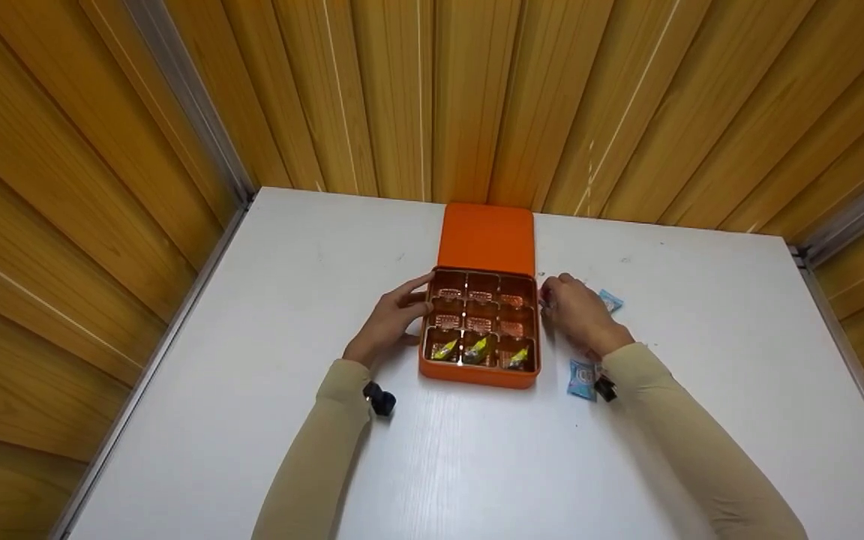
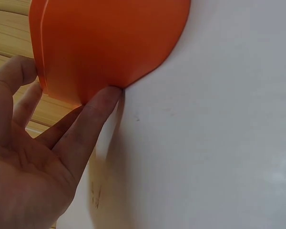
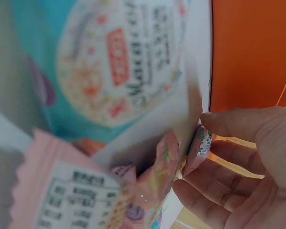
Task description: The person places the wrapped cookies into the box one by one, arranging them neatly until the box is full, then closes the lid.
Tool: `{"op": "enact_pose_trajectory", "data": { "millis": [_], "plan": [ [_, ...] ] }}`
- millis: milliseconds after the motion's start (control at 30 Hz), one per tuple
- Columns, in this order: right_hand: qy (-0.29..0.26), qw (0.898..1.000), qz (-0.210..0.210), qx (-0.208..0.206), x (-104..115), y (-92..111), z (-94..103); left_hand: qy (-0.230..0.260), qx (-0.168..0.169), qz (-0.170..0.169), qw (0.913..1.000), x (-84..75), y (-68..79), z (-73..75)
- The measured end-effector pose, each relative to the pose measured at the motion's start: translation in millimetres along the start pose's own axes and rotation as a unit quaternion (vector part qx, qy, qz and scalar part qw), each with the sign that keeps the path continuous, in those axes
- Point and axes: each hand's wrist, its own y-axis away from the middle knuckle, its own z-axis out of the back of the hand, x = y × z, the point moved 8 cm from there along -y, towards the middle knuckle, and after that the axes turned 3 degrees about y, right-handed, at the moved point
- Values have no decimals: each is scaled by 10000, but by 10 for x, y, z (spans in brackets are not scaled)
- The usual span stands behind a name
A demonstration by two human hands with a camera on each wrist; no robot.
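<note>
An open orange box with a tray of several compartments stands on the table. Yellow-green wrapped sweets lie in its front row, one to each compartment; the two rows behind hold none. My left hand rests against the box's left side, its digits at the rim and low on the side wall. Beside the right wall, my right hand pinches a small pink-wrapped sweet between thumb and fingers. The head view mostly hides this sweet behind the hand.
The orange lid lies behind the box, near the wooden wall. Blue packets lie on the white table by the right wrist and beyond the right hand. Close to the right wrist camera are pink packets.
</note>
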Motion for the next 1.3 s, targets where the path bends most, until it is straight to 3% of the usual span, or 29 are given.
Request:
{"op": "enact_pose_trajectory", "data": {
  "millis": [167, 533, 1300],
  "plan": [
    [71, 9997, 199, -134, 26, 14, 22, -28, -3, 46, 10000, 9, -4, -1],
    [111, 9999, 119, -27, -5, 4, 6, -81, -53, 22, 10000, 21, -5, 10],
    [140, 9993, 351, -13, -32, 42, 31, -154, 38, -127, 9998, -12, 0, -1]
  ]
}}
